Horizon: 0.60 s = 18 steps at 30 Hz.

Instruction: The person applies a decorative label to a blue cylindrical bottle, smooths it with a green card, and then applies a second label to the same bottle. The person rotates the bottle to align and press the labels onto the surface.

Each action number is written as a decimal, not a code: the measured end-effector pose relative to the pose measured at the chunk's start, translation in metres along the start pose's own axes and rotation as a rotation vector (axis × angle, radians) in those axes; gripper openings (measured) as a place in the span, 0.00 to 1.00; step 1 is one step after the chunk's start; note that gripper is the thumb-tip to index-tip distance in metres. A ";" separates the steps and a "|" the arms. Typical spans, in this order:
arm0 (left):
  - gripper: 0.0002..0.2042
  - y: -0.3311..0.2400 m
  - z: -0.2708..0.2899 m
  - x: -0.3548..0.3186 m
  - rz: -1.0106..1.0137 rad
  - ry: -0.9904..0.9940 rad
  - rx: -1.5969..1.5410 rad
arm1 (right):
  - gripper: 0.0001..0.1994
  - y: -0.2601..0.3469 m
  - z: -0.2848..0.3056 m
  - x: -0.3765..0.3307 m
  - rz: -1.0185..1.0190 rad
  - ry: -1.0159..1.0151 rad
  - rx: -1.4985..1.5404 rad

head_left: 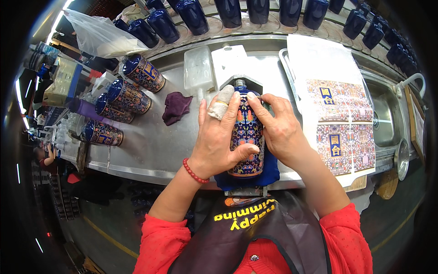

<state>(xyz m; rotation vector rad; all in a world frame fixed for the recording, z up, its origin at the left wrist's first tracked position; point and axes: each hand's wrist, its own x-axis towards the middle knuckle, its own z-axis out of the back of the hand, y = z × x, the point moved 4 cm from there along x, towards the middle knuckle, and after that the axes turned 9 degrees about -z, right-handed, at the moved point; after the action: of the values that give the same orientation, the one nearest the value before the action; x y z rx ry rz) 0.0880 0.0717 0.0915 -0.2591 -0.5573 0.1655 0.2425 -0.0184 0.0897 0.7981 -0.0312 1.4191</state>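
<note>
Steel table (150,150) under both hands: left hand (218,141) and right hand (278,130) clasp the lying patterned bottle (247,132) on a blue cloth (269,171), seemingly smoothing its decal; next, firm even pressing.

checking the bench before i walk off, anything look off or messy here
One oddity: the left hand's index finger is wrapped in whitish tape or bandage. A crumpled purple rag lies loose on the metal counter. The patterned bottle under both hands looks intact, and nothing looks spilled.
</note>
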 end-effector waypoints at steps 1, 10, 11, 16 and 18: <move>0.54 0.001 0.001 -0.001 0.020 -0.028 -0.067 | 0.32 -0.001 0.001 0.000 -0.006 -0.002 0.034; 0.53 0.004 -0.004 -0.006 0.057 -0.008 -0.046 | 0.33 -0.001 0.001 -0.001 0.021 -0.004 0.045; 0.53 0.004 -0.004 -0.006 0.062 -0.004 -0.039 | 0.33 -0.001 0.002 -0.002 0.019 -0.002 0.046; 0.54 0.001 0.000 -0.012 0.088 -0.052 -0.129 | 0.33 0.002 0.006 -0.007 0.024 0.009 0.047; 0.54 -0.002 -0.001 -0.013 0.041 -0.038 -0.056 | 0.32 0.003 0.006 -0.009 0.028 0.016 0.032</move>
<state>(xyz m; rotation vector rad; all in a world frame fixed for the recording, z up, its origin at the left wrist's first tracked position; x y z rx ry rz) 0.0775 0.0662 0.0845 -0.3223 -0.5951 0.1955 0.2410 -0.0295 0.0916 0.8159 -0.0073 1.4555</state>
